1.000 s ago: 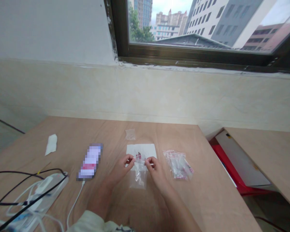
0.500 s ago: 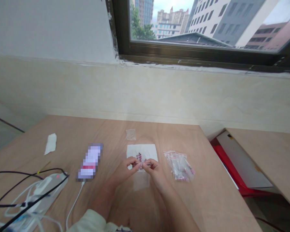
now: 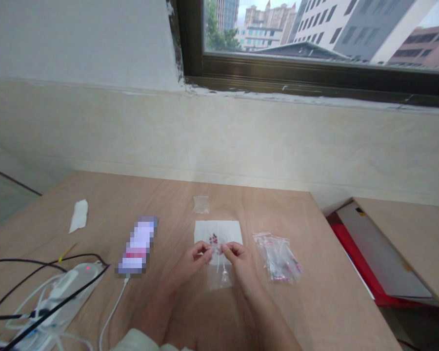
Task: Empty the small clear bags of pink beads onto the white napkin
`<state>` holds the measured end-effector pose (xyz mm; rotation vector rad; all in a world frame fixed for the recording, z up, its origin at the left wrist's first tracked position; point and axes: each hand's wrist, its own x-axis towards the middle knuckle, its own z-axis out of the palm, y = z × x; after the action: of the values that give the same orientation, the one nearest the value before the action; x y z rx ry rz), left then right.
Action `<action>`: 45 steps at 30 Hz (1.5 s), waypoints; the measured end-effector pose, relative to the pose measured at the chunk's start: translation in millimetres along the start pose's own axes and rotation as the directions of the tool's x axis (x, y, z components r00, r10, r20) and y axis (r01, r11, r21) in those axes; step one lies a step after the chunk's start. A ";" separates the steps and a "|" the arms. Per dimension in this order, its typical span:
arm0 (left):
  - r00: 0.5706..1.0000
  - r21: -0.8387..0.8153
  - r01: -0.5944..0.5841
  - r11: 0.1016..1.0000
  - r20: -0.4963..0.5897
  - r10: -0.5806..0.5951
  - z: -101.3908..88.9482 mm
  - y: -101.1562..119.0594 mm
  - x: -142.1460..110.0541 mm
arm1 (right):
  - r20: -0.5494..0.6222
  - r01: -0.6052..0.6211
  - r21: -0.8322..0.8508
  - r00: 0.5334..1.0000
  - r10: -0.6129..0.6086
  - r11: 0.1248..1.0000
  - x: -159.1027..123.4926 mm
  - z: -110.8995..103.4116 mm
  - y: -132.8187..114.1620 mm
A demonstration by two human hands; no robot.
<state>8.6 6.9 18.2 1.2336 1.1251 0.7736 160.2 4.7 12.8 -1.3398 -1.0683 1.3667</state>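
Observation:
My left hand [image 3: 196,257] and my right hand [image 3: 239,257] face each other over the table, each with thumb and forefinger pinched. Between them a small clear plastic bag [image 3: 220,279] extends down towards me, its top edge at my fingertips. Just beyond my fingers, several small dark red and pink beads [image 3: 213,238] lie in a cluster on a white sheet of paper [image 3: 231,227]. My hands cover part of the paper's near side. Whether anything is inside the bag is too small to tell.
Right of my hands lies a pile of clear zip bags [image 3: 278,257] with pink bits inside. Another small bag [image 3: 201,204] is behind the paper. To the left are a charging phone [image 3: 138,245], a power strip [image 3: 73,287] with tangled cables, and a white tissue [image 3: 79,216].
My fingertips have moved slightly apart, and the clear bag shows more plainly between and below them. The whole view has shifted a little.

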 end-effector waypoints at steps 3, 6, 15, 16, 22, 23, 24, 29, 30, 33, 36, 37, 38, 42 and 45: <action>1.000 -0.124 0.021 0.992 0.017 -0.019 3.1 -9.0 -1.5 | -0.016 0.000 -0.009 1.000 0.000 1.000 7.7 6.3 5.2; 1.000 -0.178 0.028 0.984 0.014 -0.026 -2.2 -22.2 5.2 | -0.028 -0.004 -0.035 1.000 0.003 0.999 16.1 11.2 7.1; 0.864 0.341 -0.073 0.937 -0.447 0.231 -62.1 -12.2 104.8 | -0.443 -0.010 -0.432 0.873 -0.202 0.902 25.1 -59.6 -8.1; 0.854 0.384 -0.061 0.921 -0.457 0.247 -66.4 -10.5 117.6 | -0.478 -0.032 -0.522 0.838 -0.261 0.852 23.6 -73.2 -6.7; 0.797 0.574 0.005 0.819 -0.496 0.343 -72.2 -7.3 143.4 | -0.512 -0.309 -0.812 0.785 -0.349 0.495 5.3 -123.2 20.2; 0.796 0.633 0.007 0.775 -0.472 0.378 -71.3 -7.3 139.5 | -0.510 -0.324 -0.819 0.791 -0.339 0.474 1.5 -125.6 25.7; 0.806 0.692 -0.001 0.722 -0.427 0.410 -70.3 -7.5 134.5 | -0.502 -0.325 -0.824 0.798 -0.333 0.464 -2.1 -127.0 30.9; 0.903 0.818 -0.073 0.570 -0.188 0.386 -64.4 -15.1 112.5 | -0.421 -0.245 -0.831 0.863 -0.278 0.499 -14.3 -128.4 48.8; 0.918 0.835 -0.051 0.548 -0.177 0.356 -63.4 -17.0 110.2 | -0.424 -0.250 -0.824 0.868 -0.260 0.509 -15.4 -128.3 50.3; 0.938 0.874 0.040 0.485 -0.199 0.282 -61.2 -19.8 106.5 | -0.448 -0.271 -0.799 0.864 -0.230 0.537 -16.7 -126.1 49.1; 0.930 0.883 0.088 0.461 -0.238 0.279 -59.6 -16.2 104.7 | -0.497 -0.310 -0.752 0.847 -0.191 0.582 -18.3 -121.2 38.2; 0.927 0.884 0.095 0.457 -0.246 0.283 -59.1 -14.0 104.0 | -0.526 -0.338 -0.720 0.835 -0.159 0.606 -19.2 -119.3 32.7; 0.922 0.885 0.100 0.456 -0.254 0.291 -58.7 -11.7 103.0 | -0.557 -0.368 -0.679 0.822 -0.118 0.636 -20.5 -117.5 26.6; 0.896 0.862 0.052 0.504 -0.263 0.357 -55.8 -3.5 93.3 | -0.646 -0.425 -0.514 0.763 -0.011 0.745 -27.3 -113.5 5.1; 0.890 0.815 -0.045 0.578 -0.230 0.393 -50.7 -3.3 76.6 | -0.649 -0.383 -0.533 0.757 -0.075 0.755 -32.5 -115.6 -0.3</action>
<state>-16.6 93.3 -0.7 2.0814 1.7833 0.7372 275.4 -28.9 16.0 -2.2561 -0.9613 0.5130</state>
